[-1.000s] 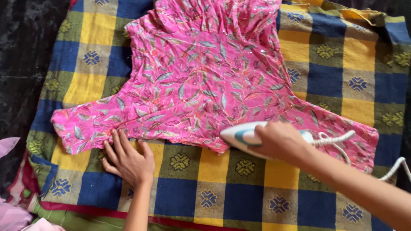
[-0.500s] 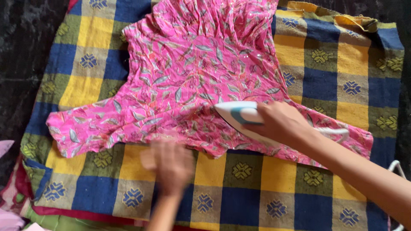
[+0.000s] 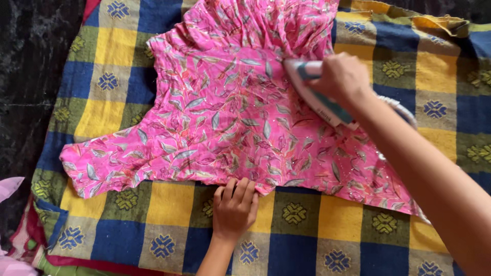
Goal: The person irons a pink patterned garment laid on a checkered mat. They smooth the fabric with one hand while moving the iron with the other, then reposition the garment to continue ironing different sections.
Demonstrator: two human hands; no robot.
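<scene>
Pink garment (image 3: 220, 128) — right hand (image 3: 341, 79) grips iron (image 3: 314, 94), left hand (image 3: 234, 208) pins hem.

one pink garment (image 3: 225, 117), one iron (image 3: 314, 92), one checked blanket (image 3: 128, 46), two hands (image 3: 234, 209)

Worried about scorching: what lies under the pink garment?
A checked blue, yellow and green blanket shows all around the pink garment. Directly beneath, the cloth hides everything.

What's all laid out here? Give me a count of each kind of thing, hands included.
Hands: 2, the left hand flat at the garment's hem and the right hand gripping the iron
Iron, white and teal: 1
Pink leaf-print garment: 1
Checked blanket, blue, yellow and green: 1
Total: 5
</scene>
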